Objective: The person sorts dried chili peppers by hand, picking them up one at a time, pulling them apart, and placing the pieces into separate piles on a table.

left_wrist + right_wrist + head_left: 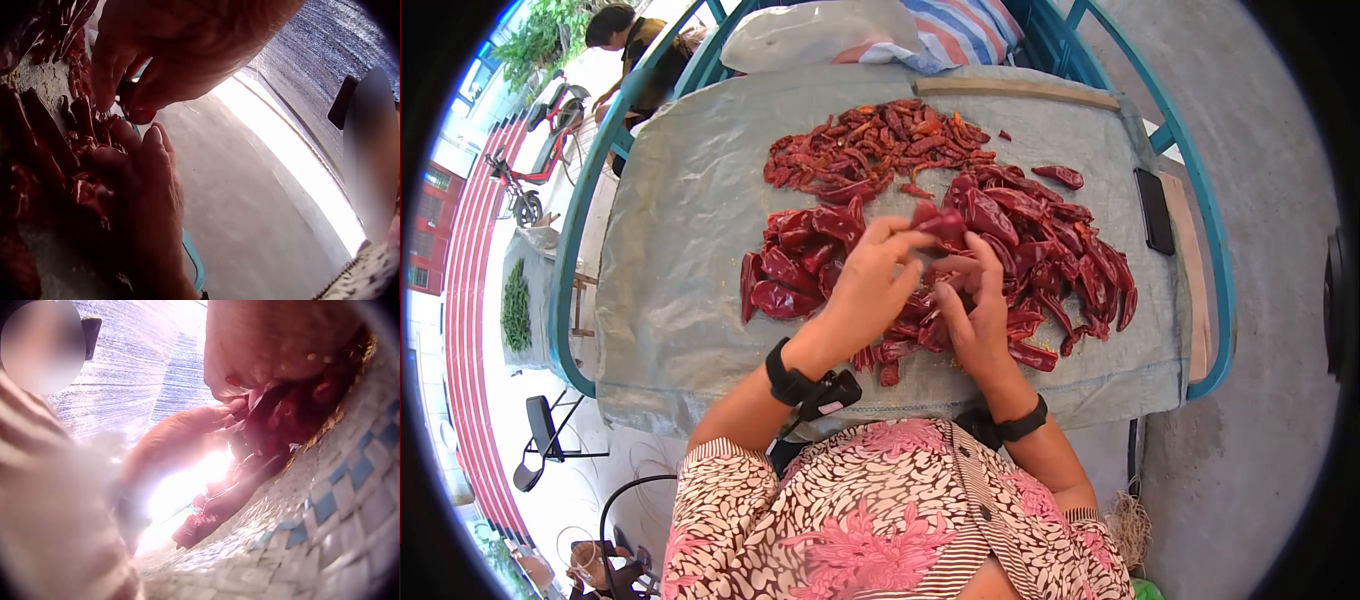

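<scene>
Pepper (940,222), dark red, is at the left hand's fingertips, at one to two o'clock from the middle of the left hand (865,290) and eleven o'clock from the right hand (978,320). The left hand pinches it between thumb and bent fingers. The right hand, fingers bent and thumb raised, is close by; whether it grips anything I cannot tell. The pepper looks glossy, its outline blurred.

From the hands, the near heap (1090,250) of shiny deep-red peppers spreads around two o'clock, partly beneath them; the side heap (788,265) sits at nine to ten, and the far heap (880,140), smaller and more orange, at twelve. A phone (1153,210) lies at two o'clock, near the blue rail (1223,290); a wood strip (1015,92) lies at one. The cloth (670,230) stretches plain beyond the side heap at nine; its near edge is at six, beside the shirt (880,500).
</scene>
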The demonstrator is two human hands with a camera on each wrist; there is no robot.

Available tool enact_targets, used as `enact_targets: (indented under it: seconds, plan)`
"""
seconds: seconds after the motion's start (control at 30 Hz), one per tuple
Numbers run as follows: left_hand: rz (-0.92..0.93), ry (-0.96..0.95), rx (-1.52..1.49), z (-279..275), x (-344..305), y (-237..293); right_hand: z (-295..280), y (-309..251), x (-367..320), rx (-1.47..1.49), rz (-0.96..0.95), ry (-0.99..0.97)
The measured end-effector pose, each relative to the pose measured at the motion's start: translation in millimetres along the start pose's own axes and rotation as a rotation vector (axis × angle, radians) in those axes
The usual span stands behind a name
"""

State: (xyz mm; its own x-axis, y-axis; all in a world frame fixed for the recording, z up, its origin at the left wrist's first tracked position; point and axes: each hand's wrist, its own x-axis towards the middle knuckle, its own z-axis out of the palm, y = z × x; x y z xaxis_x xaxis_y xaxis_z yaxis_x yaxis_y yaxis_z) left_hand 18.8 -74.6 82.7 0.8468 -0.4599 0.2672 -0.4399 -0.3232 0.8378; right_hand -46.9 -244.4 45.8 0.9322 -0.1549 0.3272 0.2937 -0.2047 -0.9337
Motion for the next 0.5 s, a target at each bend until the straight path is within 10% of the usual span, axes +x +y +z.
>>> enact_targets:
  seconds: [0.4,0.5]
  plan:
    - [-0.354,0.001,-0.158,15.7,-29.3,-2.5,-9.7,7.1,-1.1,-0.060,0.063,-0.075]
    - [-0.196,0.012,-0.144,14.4,-31.0,6.7,-12.7,7.8,-1.8,-0.116,0.041,-0.114]
